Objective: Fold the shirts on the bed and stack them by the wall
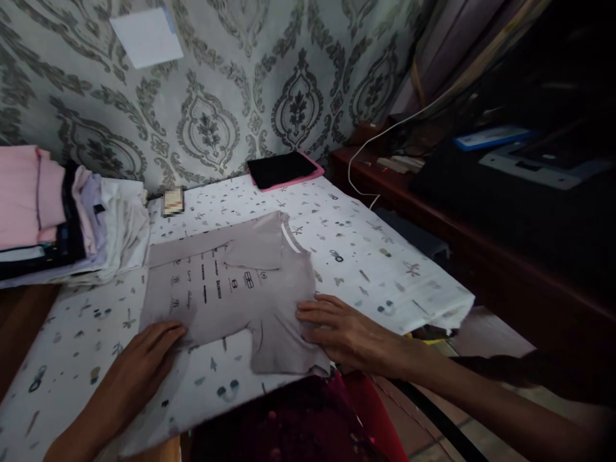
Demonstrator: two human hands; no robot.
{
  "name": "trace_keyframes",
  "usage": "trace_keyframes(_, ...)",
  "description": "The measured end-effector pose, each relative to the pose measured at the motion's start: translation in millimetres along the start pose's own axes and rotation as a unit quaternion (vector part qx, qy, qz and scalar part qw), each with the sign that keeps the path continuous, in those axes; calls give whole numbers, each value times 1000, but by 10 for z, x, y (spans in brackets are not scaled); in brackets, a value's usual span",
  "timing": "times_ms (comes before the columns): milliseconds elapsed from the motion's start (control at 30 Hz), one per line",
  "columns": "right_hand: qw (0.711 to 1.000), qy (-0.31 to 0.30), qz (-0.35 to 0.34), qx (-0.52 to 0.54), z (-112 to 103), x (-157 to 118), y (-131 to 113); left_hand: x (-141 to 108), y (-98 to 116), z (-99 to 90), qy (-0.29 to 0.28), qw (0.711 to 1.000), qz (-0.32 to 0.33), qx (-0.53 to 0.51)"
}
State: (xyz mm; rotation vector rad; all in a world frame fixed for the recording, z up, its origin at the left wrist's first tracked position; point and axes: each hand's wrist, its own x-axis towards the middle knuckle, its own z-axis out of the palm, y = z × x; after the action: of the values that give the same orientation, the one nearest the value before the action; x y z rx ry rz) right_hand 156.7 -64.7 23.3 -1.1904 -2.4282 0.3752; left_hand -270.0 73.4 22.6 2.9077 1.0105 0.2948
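A grey T-shirt [221, 301] with small black print lies on the table, its collar toward the right. Its far side is folded over toward the middle, and the near sleeve sticks out toward me. My left hand [151, 353] rests on the near hem corner, fingers stretched over the cloth. At the shoulder beside the near sleeve, my right hand [341, 330] lies on the shirt with its fingers slightly apart. Both thumbs are mostly hidden.
Stacked folded clothes [96, 218] stand at the left. A black and pink folded cloth [283, 170] lies against the patterned wall. Near the wall is a small blurred packet [172, 201]. A white printed sheet [375, 263] covers the table. A dark red desk [462, 256] with a white cable stands right.
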Motion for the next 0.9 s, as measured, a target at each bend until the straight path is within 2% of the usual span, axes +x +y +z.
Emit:
trace_keyframes(133, 998, 56, 3, 39, 99, 53, -20, -24, -39, -101, 1, 996, -78, -53)
trace_keyframes(267, 975, 67, 94, 191, -146, 261, 13, 176, -167, -294, -16, 960, -188, -207)
trace_keyframes(400, 903, 130, 236, 334, -411, 937, 404, 591, -334, -437, -24, 894, -295, -336)
trace_keyframes(433, 878, 154, 289, 350, -428, 1123, 543, 683, -358, -443, -21, 877, -321, -357)
trace_keyframes(500, 826, 164, 410, 350, -401, 1408, 808, 804, -384, -422, -2, 850, -361, -384)
trace_keyframes(567, 797, 162, 462, 353, -326, 1522, 997, 827, -401, -379, 26, 835, -383, -395)
trace_keyframes(667, 800, 170, 435, 375, -234, 1415, 1079, 745, -434, -339, 30, 811, -406, -420)
trace_keyframes(767, 819, 188, 404, 362, -234, 1190, 980, 652, -446, -347, 15, 794, -427, -432)
trace_keyframes(900, 886, 179, 354, 240, -266, 932, 745, 586, -378, -353, 28, 820, -430, -378)
